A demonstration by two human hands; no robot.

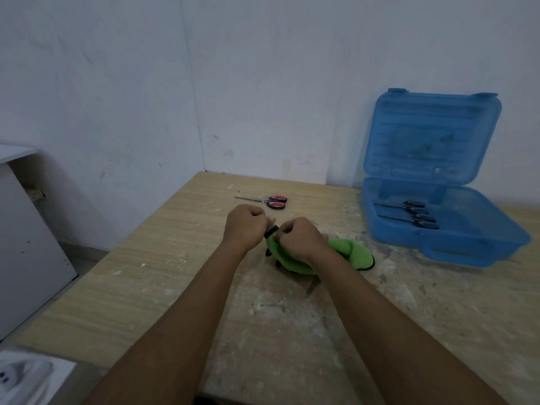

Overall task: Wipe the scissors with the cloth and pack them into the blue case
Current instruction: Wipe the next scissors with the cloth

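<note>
My left hand grips the black handle of a pair of scissors above the middle of the wooden table. My right hand holds the green cloth wrapped around the rest of those scissors, whose blades are hidden. A red-handled pair of scissors lies on the table behind my hands. The blue case stands open at the right, lid upright, with two black-handled scissors lying inside.
A white wall rises right behind the table. A white cabinet stands left of the table, and a white object sits at the lower left corner. The tabletop is scuffed and dusty.
</note>
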